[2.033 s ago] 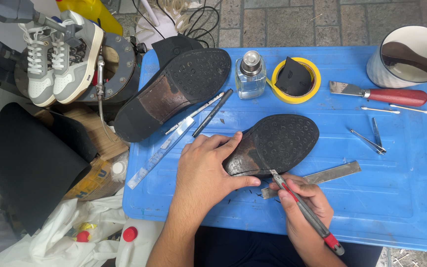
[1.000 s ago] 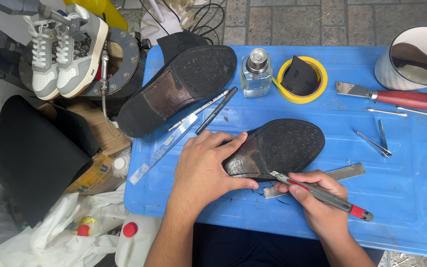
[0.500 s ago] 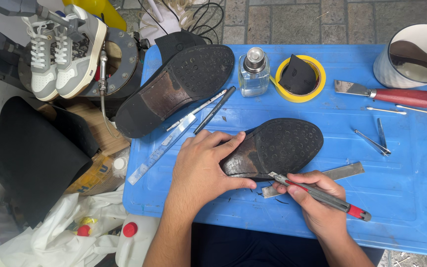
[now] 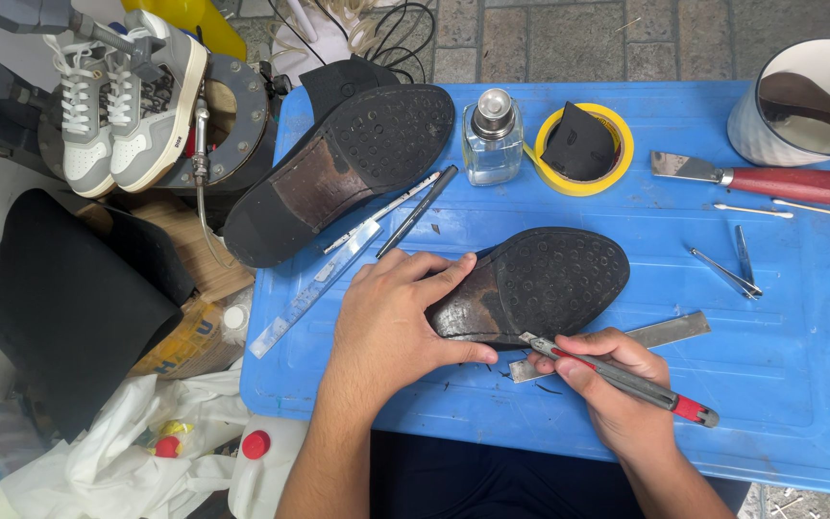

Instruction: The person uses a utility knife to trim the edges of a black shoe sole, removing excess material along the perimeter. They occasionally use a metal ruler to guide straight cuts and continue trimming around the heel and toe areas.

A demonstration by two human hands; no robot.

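Here the left hand presses the upturned shoe flat on the blue counter, fingers clamped over its heel end. The right hand, closed around a red-tipped utility knife, sets the blade at the sole edge just above its knuckles. The work seems to call for shallow strokes, angled clear of the left thumb.

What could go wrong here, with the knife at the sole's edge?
The knife in the right hand has its tip at the edge of the shoe sole, close to the left hand thumb; a slip could cut it. The blade might also gouge the sole.
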